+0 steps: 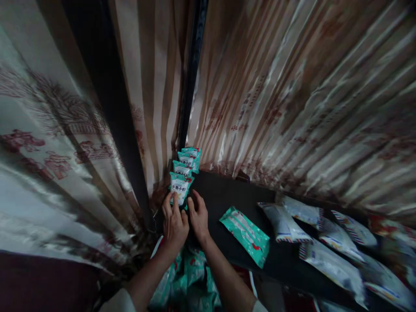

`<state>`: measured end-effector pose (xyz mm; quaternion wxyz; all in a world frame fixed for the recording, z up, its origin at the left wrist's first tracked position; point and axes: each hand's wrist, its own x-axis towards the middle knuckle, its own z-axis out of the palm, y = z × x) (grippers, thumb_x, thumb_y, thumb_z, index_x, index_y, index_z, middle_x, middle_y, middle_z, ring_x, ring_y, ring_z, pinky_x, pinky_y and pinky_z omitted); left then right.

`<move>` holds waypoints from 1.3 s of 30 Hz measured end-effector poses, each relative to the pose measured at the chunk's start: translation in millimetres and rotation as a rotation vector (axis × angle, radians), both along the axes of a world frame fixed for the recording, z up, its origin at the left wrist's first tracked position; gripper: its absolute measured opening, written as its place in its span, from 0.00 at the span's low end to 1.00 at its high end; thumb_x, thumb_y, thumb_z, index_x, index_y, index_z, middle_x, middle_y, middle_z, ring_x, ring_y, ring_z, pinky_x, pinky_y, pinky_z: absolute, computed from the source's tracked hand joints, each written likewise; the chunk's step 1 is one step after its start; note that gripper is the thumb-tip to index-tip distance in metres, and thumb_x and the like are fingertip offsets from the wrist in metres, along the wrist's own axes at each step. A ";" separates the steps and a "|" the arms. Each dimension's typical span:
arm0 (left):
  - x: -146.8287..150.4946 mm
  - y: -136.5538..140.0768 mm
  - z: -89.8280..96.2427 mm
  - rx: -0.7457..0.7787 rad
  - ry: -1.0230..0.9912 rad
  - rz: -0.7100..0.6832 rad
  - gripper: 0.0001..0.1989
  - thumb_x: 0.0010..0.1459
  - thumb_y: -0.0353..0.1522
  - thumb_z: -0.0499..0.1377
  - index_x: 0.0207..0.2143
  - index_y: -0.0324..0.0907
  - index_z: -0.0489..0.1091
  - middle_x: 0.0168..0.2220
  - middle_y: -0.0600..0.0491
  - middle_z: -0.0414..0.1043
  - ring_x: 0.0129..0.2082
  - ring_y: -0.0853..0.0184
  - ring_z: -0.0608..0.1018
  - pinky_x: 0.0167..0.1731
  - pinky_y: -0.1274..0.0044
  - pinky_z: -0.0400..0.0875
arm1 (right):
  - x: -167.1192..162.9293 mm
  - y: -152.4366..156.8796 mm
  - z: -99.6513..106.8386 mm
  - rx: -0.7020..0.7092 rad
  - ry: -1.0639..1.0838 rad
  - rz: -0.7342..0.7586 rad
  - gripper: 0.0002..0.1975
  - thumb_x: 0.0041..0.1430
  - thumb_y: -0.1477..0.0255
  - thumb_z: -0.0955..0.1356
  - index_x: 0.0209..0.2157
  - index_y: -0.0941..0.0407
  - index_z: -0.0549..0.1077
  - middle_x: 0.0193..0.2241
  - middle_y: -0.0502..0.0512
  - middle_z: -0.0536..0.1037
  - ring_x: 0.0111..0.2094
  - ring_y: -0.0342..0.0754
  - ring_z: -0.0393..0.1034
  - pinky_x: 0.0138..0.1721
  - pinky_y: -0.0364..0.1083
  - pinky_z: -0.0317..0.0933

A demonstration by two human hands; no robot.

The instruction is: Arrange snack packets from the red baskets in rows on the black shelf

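A row of teal-and-white snack bags (179, 186) with dark lettering stands upright, one behind another, at the corner end of the black shelf (216, 186). My left hand (175, 221) is at the front bag, its outstretched fingers resting on the lower front and left edge. Close to that bag's lower right edge is my right hand (199, 214), fingers apart and slightly bent; whether it touches the bag I cannot tell. A single teal bag (246, 234) lies flat to the right of my hands. Below my forearms, more teal bags (195, 275) sit heaped in a container partly hidden by my arms.
Several white-and-blue packets (334, 266) lie along the shelf's right part, with reddish packets (390, 229) beyond. A dark upright post (191, 73) rises at the corner. Pleated printed curtains (276, 95) hang behind, and a broad dark post (110, 86) stands at left.
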<state>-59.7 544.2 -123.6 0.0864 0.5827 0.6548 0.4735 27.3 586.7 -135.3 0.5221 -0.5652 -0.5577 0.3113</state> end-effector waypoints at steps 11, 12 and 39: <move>-1.8 -0.2 -13.5 -0.032 -0.091 -0.017 0.25 0.56 0.24 0.49 0.57 0.40 0.61 0.60 0.43 0.55 0.61 0.56 0.60 0.60 0.59 0.57 | -7.3 11.7 -17.1 0.023 -0.120 0.094 0.21 0.56 0.63 0.64 0.50 0.55 0.73 0.48 0.59 0.76 0.49 0.54 0.68 0.53 0.54 0.61; -3.2 0.6 -14.8 -0.018 -0.082 -0.025 0.25 0.57 0.24 0.49 0.57 0.40 0.61 0.59 0.43 0.56 0.61 0.56 0.60 0.60 0.59 0.57 | -7.3 11.7 -17.1 0.025 -0.138 0.089 0.21 0.56 0.64 0.63 0.49 0.55 0.74 0.47 0.59 0.77 0.50 0.54 0.68 0.54 0.55 0.60; 41.7 -140.1 -75.0 -0.583 -0.102 -0.303 0.21 0.50 0.21 0.52 0.47 0.41 0.70 0.48 0.44 0.73 0.48 0.62 0.76 0.49 0.70 0.70 | 94.8 -162.2 -81.0 -0.198 -0.760 -0.150 0.19 0.52 0.75 0.64 0.46 0.53 0.74 0.48 0.63 0.75 0.51 0.60 0.67 0.52 0.57 0.60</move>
